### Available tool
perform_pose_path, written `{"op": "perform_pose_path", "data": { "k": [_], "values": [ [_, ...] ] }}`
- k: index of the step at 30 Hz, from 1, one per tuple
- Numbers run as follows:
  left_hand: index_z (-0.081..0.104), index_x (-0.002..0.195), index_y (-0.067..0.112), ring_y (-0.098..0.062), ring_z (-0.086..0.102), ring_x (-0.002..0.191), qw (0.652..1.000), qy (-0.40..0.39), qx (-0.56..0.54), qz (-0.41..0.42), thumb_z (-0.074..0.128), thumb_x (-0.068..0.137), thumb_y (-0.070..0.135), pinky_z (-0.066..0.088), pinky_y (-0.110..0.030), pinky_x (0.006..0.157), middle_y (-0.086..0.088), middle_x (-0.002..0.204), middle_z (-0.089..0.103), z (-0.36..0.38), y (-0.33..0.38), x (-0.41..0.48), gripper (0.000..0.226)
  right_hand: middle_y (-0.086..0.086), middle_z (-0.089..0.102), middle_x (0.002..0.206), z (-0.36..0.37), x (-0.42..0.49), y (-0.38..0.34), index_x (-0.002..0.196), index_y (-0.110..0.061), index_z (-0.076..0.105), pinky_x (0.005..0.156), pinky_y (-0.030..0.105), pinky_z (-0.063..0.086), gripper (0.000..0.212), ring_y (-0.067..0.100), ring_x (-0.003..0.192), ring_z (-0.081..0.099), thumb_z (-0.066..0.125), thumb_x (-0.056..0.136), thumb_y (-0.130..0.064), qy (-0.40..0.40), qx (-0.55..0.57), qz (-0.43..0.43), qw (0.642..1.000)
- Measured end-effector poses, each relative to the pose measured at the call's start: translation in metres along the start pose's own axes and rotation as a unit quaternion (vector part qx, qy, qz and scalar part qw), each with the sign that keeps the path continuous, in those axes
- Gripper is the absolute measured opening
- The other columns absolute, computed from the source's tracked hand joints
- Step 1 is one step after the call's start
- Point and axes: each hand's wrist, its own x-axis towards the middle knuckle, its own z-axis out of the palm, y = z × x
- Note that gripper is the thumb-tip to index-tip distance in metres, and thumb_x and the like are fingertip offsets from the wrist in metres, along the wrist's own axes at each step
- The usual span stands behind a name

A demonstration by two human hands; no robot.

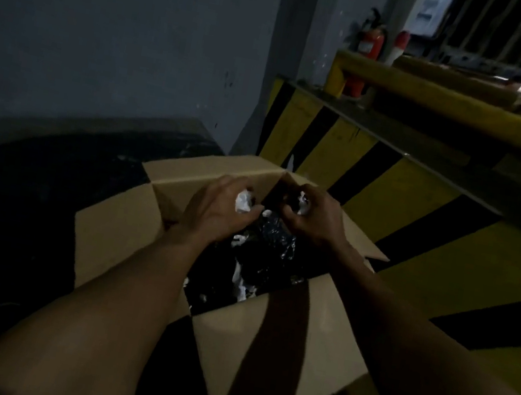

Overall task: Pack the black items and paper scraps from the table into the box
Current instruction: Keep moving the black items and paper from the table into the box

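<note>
Both hands are over the open box (112, 241). L hand (214, 213) is curled round a white scrap (243, 202). R hand (314, 222) pinches another scrap (303, 202), maybe w/ a black bit too, can't tell. In the box: a pile of black stuff (274, 238) & more white bits. So most looks packed. Left to do: drop these two in. Table (27, 191) is too dark to check for more.

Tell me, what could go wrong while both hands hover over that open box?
The white scrap in the left hand pokes out of a loose grip and may land on a flap rather than inside the box. The right hand holds a second scrap near the far rim, so it might fall outside.
</note>
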Motion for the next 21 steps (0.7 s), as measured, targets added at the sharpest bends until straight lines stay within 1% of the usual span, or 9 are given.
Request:
{"op": "perform_pose_path", "data": {
  "k": [1,4,5,7,10,12,15,18,21],
  "values": [
    [0.062,0.106,0.026,-0.022,0.059,0.099,0.999,-0.027,-0.004,-0.019,0.063,0.077,0.055,0.049,-0.032,0.083,-0.001,0.107,0.064,0.008,-0.006,-0.004,0.041,-0.004,0.065,0.093,0.008,0.001,0.007,0.103,-0.016,0.068,0.067,0.02,0.033,0.033,0.01,0.081,0.057,0.064,0.08,-0.039,-0.026,-0.008,-0.003,1.0],
    [0.059,0.099,0.027,-0.021,0.056,0.097,0.994,-0.08,0.017,-0.068,0.064,0.079,0.052,0.048,-0.034,0.08,-0.003,0.102,0.061,0.023,-0.014,-0.016,0.032,-0.001,0.063,0.076,0.031,0.005,0.031,0.076,-0.024,0.06,0.062,0.027,0.038,0.028,0.022,0.075,0.062,0.061,0.078,-0.052,-0.104,-0.025,0.033,0.994],
    [0.058,0.097,0.028,-0.021,0.056,0.097,0.992,-0.092,0.033,-0.073,0.064,0.078,0.052,0.048,-0.035,0.08,-0.002,0.102,0.061,0.027,-0.013,-0.02,0.032,-0.001,0.064,0.076,0.037,0.005,0.038,0.072,-0.026,0.057,0.065,0.03,0.043,0.034,0.026,0.078,0.063,0.058,0.077,-0.06,-0.136,-0.032,0.042,0.989],
    [0.057,0.093,0.029,-0.021,0.058,0.095,0.988,-0.116,0.069,-0.076,0.061,0.075,0.057,0.047,-0.033,0.078,0.001,0.1,0.062,0.034,-0.008,-0.028,0.033,0.005,0.068,0.1,0.041,0.005,0.045,0.089,-0.028,0.064,0.087,0.045,0.048,0.049,0.034,0.104,0.059,0.046,0.075,-0.071,-0.193,-0.053,0.067,0.978],
    [0.06,0.096,0.031,-0.018,0.058,0.094,0.982,-0.132,0.073,-0.113,0.053,0.077,0.066,0.045,-0.031,0.076,0.003,0.104,0.064,0.039,0.0,-0.034,0.041,0.007,0.058,0.132,0.041,0.008,0.051,0.118,-0.031,0.062,0.106,0.058,0.03,0.058,0.038,0.128,0.042,0.036,0.085,-0.07,-0.227,-0.05,0.1,0.967],
    [0.066,0.098,0.031,-0.02,0.059,0.095,0.98,-0.119,0.069,-0.147,0.043,0.081,0.066,0.048,-0.033,0.079,0.002,0.106,0.066,0.039,0.009,-0.035,0.045,0.008,0.058,0.13,0.041,0.011,0.057,0.117,-0.026,0.062,0.107,0.058,0.03,0.054,0.036,0.126,0.044,0.036,0.088,-0.065,-0.23,-0.031,0.094,0.968],
    [0.068,0.103,0.03,-0.027,0.061,0.096,0.978,-0.067,0.084,-0.18,0.044,0.09,0.045,0.05,-0.035,0.08,-0.006,0.105,0.067,0.041,0.025,-0.038,0.031,0.001,0.066,0.115,0.036,0.01,0.061,0.111,-0.033,0.061,0.1,0.054,0.04,0.042,0.032,0.114,0.055,0.042,0.081,-0.055,-0.224,0.015,0.059,0.973],
    [0.066,0.109,0.025,-0.029,0.057,0.104,0.975,-0.03,0.106,-0.191,0.041,0.095,0.03,0.048,-0.035,0.086,-0.007,0.113,0.065,0.04,0.039,-0.044,0.03,-0.003,0.067,0.107,0.024,0.004,0.057,0.103,-0.038,0.057,0.094,0.05,0.045,0.034,0.029,0.104,0.057,0.039,0.08,-0.054,-0.212,0.046,0.033,0.976],
    [0.061,0.12,0.019,-0.025,0.054,0.113,0.976,0.007,0.103,-0.194,0.038,0.097,0.014,0.038,-0.024,0.089,-0.007,0.124,0.06,0.038,0.053,-0.051,0.033,-0.003,0.068,0.111,0.017,0.002,0.056,0.105,-0.039,0.058,0.091,0.047,0.049,0.03,0.028,0.104,0.059,0.038,0.083,-0.042,-0.188,0.079,0.012,0.979]
  ]
}}
